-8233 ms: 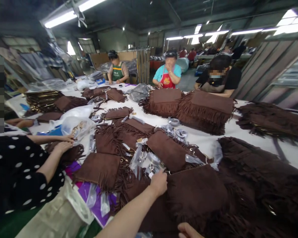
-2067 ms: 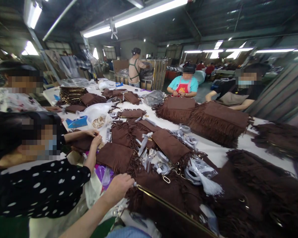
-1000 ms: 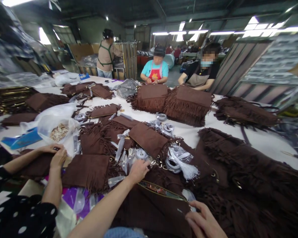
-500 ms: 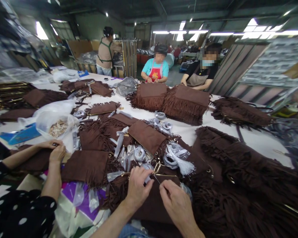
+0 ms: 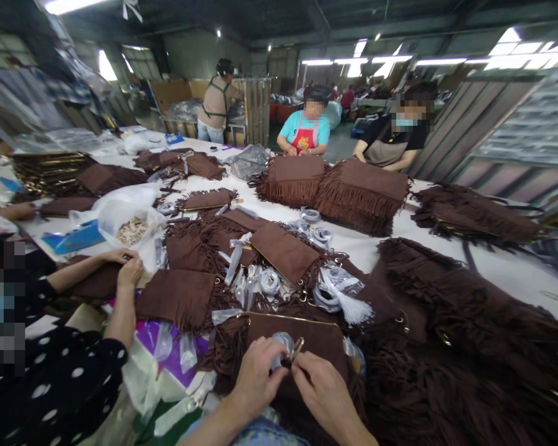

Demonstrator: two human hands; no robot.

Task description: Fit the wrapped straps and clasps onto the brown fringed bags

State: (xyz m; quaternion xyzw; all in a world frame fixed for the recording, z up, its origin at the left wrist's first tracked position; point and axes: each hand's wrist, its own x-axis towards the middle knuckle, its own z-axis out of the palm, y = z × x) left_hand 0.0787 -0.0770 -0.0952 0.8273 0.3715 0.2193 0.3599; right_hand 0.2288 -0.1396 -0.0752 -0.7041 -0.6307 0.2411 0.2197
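A brown suede fringed bag (image 5: 316, 337) lies flat in front of me with a gold bar along its top edge. Over it, my left hand (image 5: 258, 379) and my right hand (image 5: 317, 391) meet. Both pinch a small gold clasp (image 5: 296, 350) that has a clear plastic wrap (image 5: 281, 342) around it. My left fingers are curled on the wrapped side, my right fingertips on the metal side. Loose plastic-wrapped straps (image 5: 265, 282) and a white tassel (image 5: 348, 308) lie just beyond the bag.
Many more brown fringed bags (image 5: 339, 189) cover the white table (image 5: 506, 266). A person in a polka-dot top (image 5: 60, 384) works at my left, hands near a plastic bag of small parts (image 5: 130, 226). Three other people stand at the far side.
My hands have drawn closer to me and come together on the clasp, lifting it above the bag. The view has tilted slightly; the neighbour's hands stay put.
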